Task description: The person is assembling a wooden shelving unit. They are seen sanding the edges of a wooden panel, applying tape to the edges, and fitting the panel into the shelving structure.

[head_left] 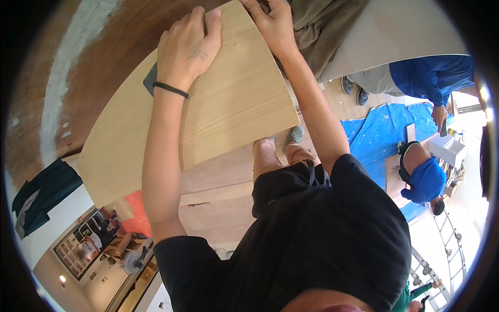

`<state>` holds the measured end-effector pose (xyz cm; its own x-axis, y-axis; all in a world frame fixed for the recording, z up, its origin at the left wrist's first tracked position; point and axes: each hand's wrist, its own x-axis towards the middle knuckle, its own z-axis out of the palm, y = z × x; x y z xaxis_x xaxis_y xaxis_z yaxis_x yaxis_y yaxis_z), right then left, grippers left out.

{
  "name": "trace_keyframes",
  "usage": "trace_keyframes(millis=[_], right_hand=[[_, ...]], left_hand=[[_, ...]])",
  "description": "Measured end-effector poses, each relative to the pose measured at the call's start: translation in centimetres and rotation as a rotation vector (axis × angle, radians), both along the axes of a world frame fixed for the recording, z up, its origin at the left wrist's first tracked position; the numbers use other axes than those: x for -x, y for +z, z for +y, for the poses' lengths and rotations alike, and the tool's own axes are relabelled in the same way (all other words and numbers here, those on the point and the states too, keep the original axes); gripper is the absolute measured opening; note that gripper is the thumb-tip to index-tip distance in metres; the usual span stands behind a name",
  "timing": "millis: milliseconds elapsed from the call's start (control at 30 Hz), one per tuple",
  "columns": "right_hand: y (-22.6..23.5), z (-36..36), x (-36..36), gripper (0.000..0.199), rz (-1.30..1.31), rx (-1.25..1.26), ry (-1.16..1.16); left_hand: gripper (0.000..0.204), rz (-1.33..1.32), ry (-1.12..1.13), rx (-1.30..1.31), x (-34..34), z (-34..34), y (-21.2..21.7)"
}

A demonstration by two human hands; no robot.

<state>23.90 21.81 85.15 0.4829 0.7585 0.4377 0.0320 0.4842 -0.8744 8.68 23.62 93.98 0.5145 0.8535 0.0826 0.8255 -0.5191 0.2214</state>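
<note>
A light wood-grain panel (pixel 234 99) with a curved far edge and a straight near edge spans the space before me. My left hand (pixel 189 49), a black band at its wrist, lies over the curved edge with its fingers bent and their tips partly hidden. Beside that wrist a dark, flat-sided thing (pixel 149 79) shows at the panel's edge; its kind is unclear. At the upper right edge my right hand (pixel 273 26) is closed on the panel, thumb along the edge and other fingers partly out of sight.
Brown cloth (pixel 322 36) hangs beyond my right hand. A brown surface with a whitish stripe (pixel 60 78) lies left, above a dark green garment (pixel 44 195). Rightward, two people in blue tops (pixel 431 73) work by a blue tarp (pixel 371 138), a white box (pixel 448 149) and ladders (pixel 449 239).
</note>
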Motion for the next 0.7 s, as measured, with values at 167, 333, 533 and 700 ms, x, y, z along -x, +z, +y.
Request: trace_keyframes(millis=[167, 333, 533, 700], right_hand=[[-0.2, -0.2, 0.2, 0.013, 0.042, -0.068, -0.010], [0.3, -0.4, 0.1, 0.012, 0.005, -0.043, 0.015], [0.5, -0.9, -0.1, 0.010, -0.128, -0.104, -0.053], [0.8, -4.0, 0.3, 0.008, -0.188, -0.077, -0.077]], left_hand=[[0.050, -0.027, 0.029, 0.033, -0.1, 0.2, 0.0], [0.051, -0.011, 0.073, 0.062, -0.3, 0.0, 0.4], [0.051, 0.000, 0.051, 0.027, -0.2, 0.5, 0.1], [0.050, -0.014, 0.068, 0.047, -0.4, 0.2, 0.4]])
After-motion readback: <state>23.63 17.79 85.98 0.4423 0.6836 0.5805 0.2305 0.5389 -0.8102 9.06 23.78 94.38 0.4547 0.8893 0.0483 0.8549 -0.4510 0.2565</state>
